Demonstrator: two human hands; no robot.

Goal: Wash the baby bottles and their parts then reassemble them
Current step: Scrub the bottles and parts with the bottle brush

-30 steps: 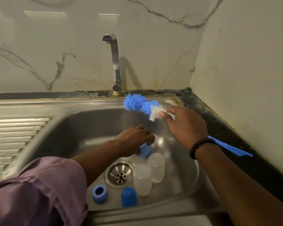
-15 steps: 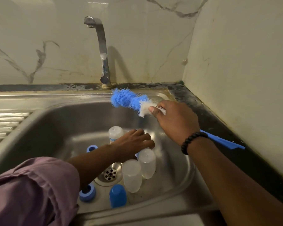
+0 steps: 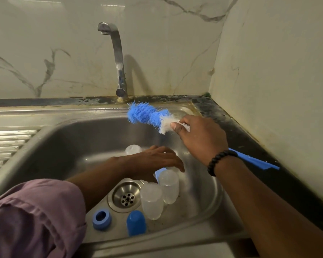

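Stainless-steel sink (image 3: 67,138) with a ribbed drainboard (image 3: 6,146) at 9 o'clock and a central drain strainer (image 3: 126,197). On the basin floor: two clear bottles (image 3: 152,201) inverted side by side at 3 o'clock of the strainer; a blue cap (image 3: 136,222) at 6 o'clock; a blue collar ring (image 3: 101,219) at 7 o'clock; a third clear bottle (image 3: 132,149) at 12 o'clock, partly hidden.

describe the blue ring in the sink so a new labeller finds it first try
Start at the sink and find the drain in its floor. The blue ring sits nearer the camera and just left of the drain, beside the purple sleeve. Unlike the solid blue cap to its right, it has an open hole through the top.
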